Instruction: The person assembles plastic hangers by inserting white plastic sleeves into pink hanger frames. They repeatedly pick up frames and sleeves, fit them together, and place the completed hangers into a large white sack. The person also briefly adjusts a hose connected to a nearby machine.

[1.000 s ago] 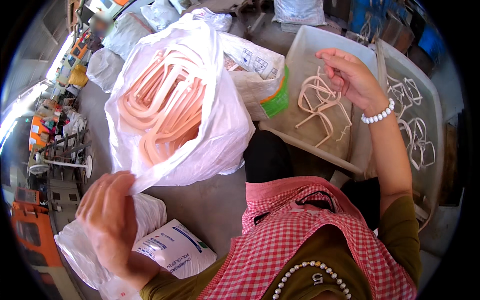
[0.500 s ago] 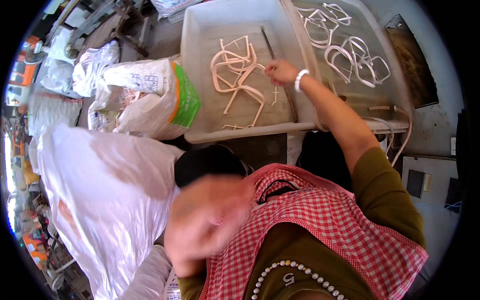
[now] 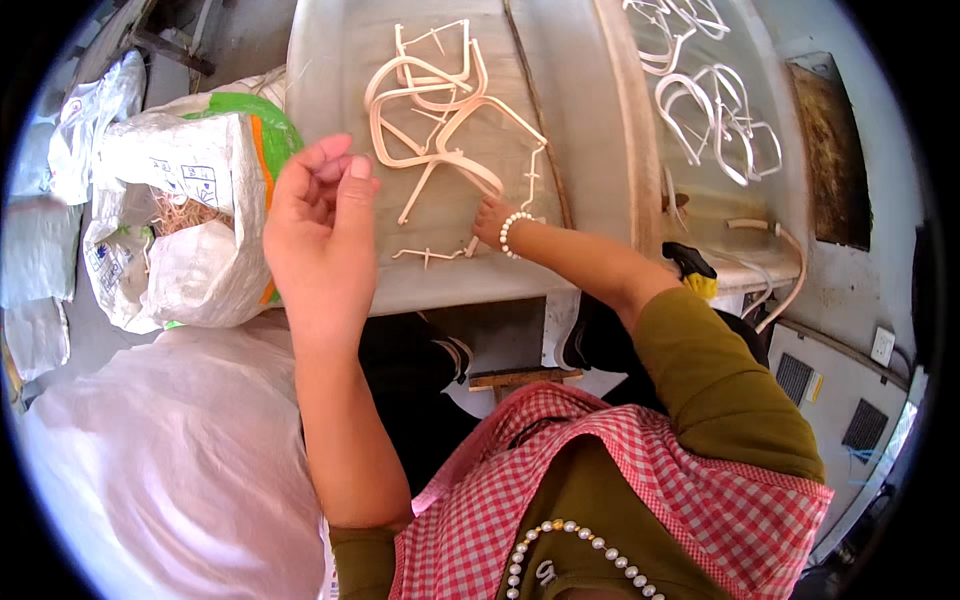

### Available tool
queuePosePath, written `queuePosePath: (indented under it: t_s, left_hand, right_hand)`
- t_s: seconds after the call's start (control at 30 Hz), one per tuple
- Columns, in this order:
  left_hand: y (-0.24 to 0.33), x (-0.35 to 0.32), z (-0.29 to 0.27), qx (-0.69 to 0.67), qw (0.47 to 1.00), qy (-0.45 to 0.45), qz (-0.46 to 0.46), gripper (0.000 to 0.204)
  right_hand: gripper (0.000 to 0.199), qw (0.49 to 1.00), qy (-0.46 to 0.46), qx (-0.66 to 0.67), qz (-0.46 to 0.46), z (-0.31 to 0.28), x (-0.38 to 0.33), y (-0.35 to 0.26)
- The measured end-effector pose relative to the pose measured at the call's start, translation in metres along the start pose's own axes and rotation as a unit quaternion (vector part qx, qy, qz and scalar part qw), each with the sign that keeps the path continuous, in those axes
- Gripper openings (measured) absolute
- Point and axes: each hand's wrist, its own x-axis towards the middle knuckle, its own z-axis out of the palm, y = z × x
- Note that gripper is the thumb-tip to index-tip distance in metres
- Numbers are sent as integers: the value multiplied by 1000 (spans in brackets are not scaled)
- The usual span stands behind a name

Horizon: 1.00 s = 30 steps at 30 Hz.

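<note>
Workshop corner, pale rectangular plastic tub (image 3: 450, 291) before the person, second pale tub (image 3: 715, 208) on the right with white looped plastic frames (image 3: 700, 110). Pale-pink curved plastic frames (image 3: 450, 158) lie tangled on the first tub's floor. Right hand (image 3: 490, 222) at the near end of one pink limb, fingers bent over it; can't tell whether clamped. Left hand (image 3: 325, 210) raised near the tub's left side, holding nothing, fingers loosely curled. White woven bag with green-and-orange edge (image 3: 190, 150) sits left. Pink frames probably light, stiff, slightly springy, smooth; thin pink branched strip (image 3: 428, 253) looks snappable. Best hold: thick curved band; tangle may catch
</note>
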Motion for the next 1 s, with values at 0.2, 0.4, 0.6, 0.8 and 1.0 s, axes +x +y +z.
queuePosePath:
  t_s: [0.2, 0.4, 0.6, 0.8, 1.0]
  left_hand:
    - [-8, 17, -11, 34, 999, 32, 5, 24]
    - [-13, 19, -10, 90, 995, 31, 38, 20]
    - [-13, 18, -7, 135, 989, 21, 56, 18]
    - [-9, 15, -4, 192, 978, -2, 78, 17]
    - [-13, 12, -5, 194, 977, 4, 87, 18]
  right_hand:
    - [30, 998, 41, -45, -24, 39, 18, -2]
    - [20, 979, 75, 180, -53, -13, -5, 11]
    - [16, 977, 181, 77, 79, -28, 24, 59]
    - [20, 980, 65, 45, 182, 14, 61, 94]
    - [17, 984, 127, -122, -10, -40, 29, 108]
